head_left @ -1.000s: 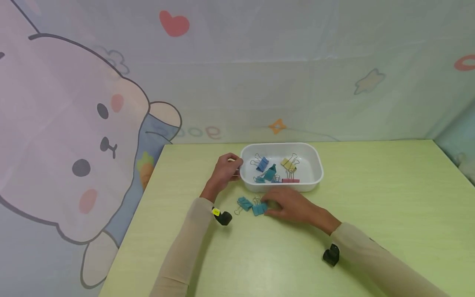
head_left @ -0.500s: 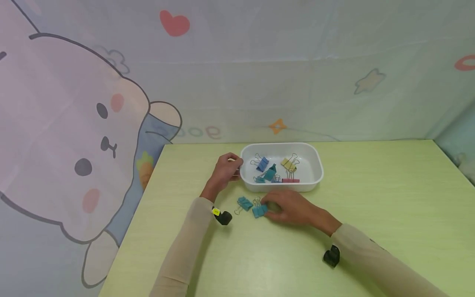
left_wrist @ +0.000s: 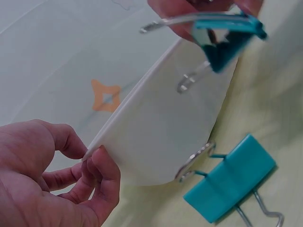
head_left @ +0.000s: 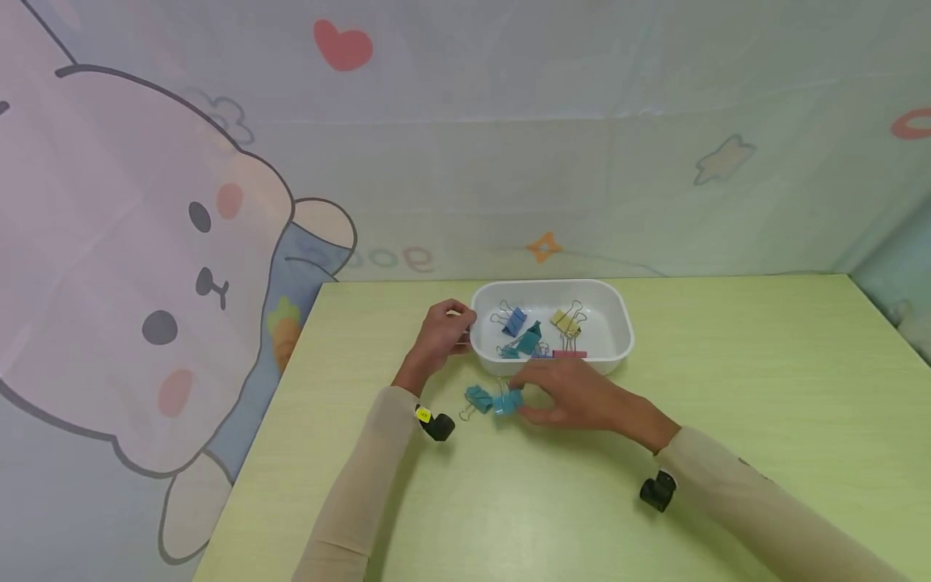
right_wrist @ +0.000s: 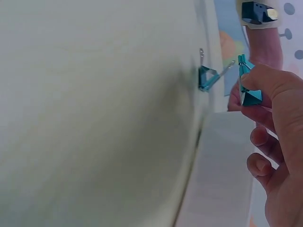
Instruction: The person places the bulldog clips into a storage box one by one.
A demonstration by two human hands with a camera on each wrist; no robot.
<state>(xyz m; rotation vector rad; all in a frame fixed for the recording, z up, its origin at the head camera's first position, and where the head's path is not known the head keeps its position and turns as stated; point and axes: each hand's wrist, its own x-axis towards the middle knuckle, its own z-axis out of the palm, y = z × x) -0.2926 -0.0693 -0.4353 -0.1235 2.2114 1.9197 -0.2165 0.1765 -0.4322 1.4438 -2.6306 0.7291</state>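
My left hand (head_left: 440, 333) grips the left end of the white tray (head_left: 624, 352), thumb and fingers pinching its rim in the left wrist view. Just in front of the tray, my right hand (head_left: 575, 398) pinches a teal binder clip (right_wrist: 251, 90) between thumb and fingers, lifted off the table. A second teal binder clip (left_wrist: 231, 178) lies on the table close by, left of the held one. Inside the tray are several binder clips: a blue one (head_left: 515, 322), teal ones (head_left: 529, 339), a yellow one (head_left: 566, 323) and a pink one (head_left: 570, 354).
The light green table (head_left: 727, 388) reaches back to a printed cloth (head_left: 465, 162) hanging behind it. Black wrist cameras sit on both beige sleeves (head_left: 749, 489).
My right hand has closed on the teal binder clip and raised it slightly off the table. The left hand stays on the tray's rim.
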